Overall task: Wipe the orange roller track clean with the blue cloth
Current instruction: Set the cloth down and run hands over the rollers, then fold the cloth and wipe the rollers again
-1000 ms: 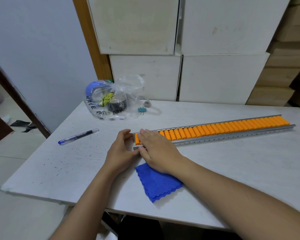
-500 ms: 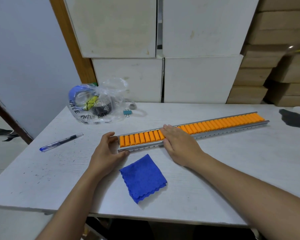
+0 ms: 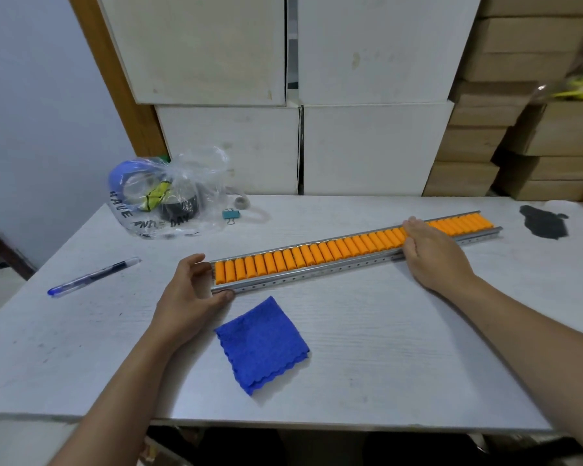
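The orange roller track (image 3: 320, 255), a long metal rail full of orange rollers, lies across the white table (image 3: 367, 348), rising toward the right. My left hand (image 3: 189, 297) grips its near left end, thumb under the rail and fingers at the end. My right hand (image 3: 433, 253) rests flat on the rollers near the right end, fingers together, covering a few of them. The blue cloth (image 3: 262, 344) lies folded on the table just in front of the track's left part, touched by neither hand.
A clear plastic bag (image 3: 169, 196) with tape rolls sits at the back left, a small binder clip (image 3: 231, 215) beside it. A blue pen (image 3: 93, 276) lies at the left. A dark patch (image 3: 544, 222) marks the far right. White and brown boxes stand behind the table.
My right hand has slid along the rollers from the left end to near the right end. My left hand has stayed on the left end. The cloth has not moved.
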Available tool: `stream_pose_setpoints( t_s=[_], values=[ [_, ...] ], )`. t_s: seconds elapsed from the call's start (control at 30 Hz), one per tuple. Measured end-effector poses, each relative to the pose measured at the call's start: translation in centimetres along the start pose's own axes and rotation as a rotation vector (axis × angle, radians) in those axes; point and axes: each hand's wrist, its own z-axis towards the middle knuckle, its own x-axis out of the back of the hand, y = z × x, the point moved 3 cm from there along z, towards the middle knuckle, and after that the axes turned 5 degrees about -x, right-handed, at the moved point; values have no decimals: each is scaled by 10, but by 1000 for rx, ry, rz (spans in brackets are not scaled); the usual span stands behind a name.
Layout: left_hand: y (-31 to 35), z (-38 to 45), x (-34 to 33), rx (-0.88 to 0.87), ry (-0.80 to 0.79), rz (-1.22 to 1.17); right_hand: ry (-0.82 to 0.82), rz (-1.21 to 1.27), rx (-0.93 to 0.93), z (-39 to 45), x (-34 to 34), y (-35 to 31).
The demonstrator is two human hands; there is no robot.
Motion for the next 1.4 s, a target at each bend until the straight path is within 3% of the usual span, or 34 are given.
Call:
stream_pose_setpoints(
  t_s=[0.27,0.53,0.67,0.73,0.83,0.93,1.03,1.13,1.23,1.4],
  values=[
    [-4,1,1,-32,-3,18,112,-75,-301,21,20,66],
    [-3,1,-1,-31,-4,9,52,-217,-477,34,17,100],
    [-3,2,0,-14,-9,-3,90,110,-161,5,15,14],
    [-4,1,0,-11,-13,0,-91,280,63,-28,14,-51],
    [-2,0,-1,-14,-14,6,-437,315,425,-86,11,-130],
    [-1,-1,-1,-19,-8,17,-568,230,714,-118,4,-175],
    [-1,-1,0,-22,-15,30,-598,195,782,-121,-8,-192],
    [0,-1,-1,-20,-19,40,-500,249,785,-117,-12,-199],
    [0,0,0,-8,-12,32,-542,395,588,-108,-15,-204],
    [-4,2,0,-7,11,14,-626,1261,-183,-69,7,-219]
  ],
)
